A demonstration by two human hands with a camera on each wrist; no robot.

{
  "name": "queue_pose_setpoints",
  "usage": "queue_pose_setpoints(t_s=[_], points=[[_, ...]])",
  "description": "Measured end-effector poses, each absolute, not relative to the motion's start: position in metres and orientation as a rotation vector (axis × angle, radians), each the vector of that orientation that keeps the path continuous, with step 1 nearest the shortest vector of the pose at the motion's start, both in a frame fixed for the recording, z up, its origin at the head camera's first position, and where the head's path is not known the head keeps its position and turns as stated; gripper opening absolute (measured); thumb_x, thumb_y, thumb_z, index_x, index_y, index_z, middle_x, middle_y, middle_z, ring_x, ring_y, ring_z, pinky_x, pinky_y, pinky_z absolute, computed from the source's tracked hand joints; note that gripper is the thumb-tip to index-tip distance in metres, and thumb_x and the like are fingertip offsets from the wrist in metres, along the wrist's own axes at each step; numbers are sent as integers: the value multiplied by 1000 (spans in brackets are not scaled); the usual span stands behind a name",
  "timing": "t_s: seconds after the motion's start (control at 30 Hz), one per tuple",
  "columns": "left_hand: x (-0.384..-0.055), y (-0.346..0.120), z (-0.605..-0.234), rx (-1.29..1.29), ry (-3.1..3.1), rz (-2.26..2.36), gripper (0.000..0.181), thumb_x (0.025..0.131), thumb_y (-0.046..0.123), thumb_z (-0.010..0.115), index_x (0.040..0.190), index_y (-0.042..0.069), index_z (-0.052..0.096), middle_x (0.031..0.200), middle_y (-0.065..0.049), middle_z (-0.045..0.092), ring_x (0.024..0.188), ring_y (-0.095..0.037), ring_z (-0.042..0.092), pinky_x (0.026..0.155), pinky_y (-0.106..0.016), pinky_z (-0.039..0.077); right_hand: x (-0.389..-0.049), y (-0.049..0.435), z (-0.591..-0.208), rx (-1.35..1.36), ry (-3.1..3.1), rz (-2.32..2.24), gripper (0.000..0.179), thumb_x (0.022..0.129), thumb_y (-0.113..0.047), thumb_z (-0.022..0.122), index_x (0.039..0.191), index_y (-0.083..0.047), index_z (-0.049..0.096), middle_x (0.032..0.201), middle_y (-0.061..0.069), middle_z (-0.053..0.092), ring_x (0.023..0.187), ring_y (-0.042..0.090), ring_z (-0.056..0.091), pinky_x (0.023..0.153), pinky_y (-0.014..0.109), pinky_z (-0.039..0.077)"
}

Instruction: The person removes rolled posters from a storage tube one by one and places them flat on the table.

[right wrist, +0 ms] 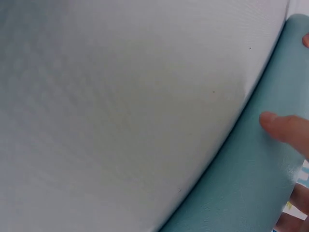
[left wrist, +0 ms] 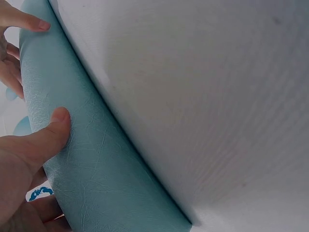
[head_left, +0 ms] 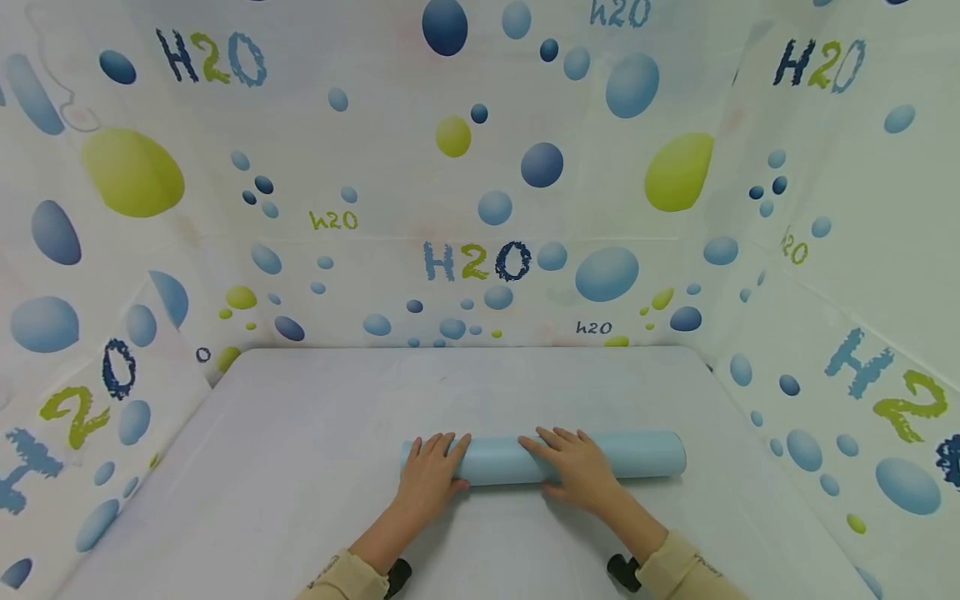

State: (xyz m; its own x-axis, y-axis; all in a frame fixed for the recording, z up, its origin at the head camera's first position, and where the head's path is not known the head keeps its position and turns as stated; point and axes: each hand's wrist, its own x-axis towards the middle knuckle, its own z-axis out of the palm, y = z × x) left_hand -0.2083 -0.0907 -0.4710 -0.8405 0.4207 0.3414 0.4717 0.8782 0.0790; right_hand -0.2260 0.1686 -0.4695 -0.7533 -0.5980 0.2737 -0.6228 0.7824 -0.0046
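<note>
A light blue rolled mat (head_left: pixel 495 461) lies crosswise on the white table, its surface finely creased like leather. Near its left end, my left hand (head_left: pixel 431 471) grips it from above, fingers over the far side and thumb on the near side. My right hand (head_left: pixel 576 467) holds it right of the middle in the same way, fingers spread. In the left wrist view the left thumb (left wrist: pixel 55 133) presses the mat's near face, with fingertips partly hidden behind it. The right wrist view has the right thumb (right wrist: pixel 285 129) against the same face.
The white table (head_left: pixel 315 400) has a straight back edge with rounded corners. Behind and at both sides stands a white backdrop (head_left: pixel 397 167) printed with blue and green drops and "H2O" lettering. Black wrist devices (head_left: pixel 624 572) show under both beige sleeves (head_left: pixel 686 567).
</note>
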Motion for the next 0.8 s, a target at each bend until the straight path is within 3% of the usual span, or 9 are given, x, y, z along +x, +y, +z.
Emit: queue_pose_setpoints(t_s=[0.8], points=[[-209, -93, -472, -708, -2695, -205, 65, 73, 34, 75, 127, 6, 52, 119, -18, 55, 110, -35, 51, 90, -55, 39, -227, 166, -467, 930, -2712, 99, 73, 66, -23, 82, 132, -25, 50, 122, 9, 57, 108, 30, 54, 87, 54, 42]])
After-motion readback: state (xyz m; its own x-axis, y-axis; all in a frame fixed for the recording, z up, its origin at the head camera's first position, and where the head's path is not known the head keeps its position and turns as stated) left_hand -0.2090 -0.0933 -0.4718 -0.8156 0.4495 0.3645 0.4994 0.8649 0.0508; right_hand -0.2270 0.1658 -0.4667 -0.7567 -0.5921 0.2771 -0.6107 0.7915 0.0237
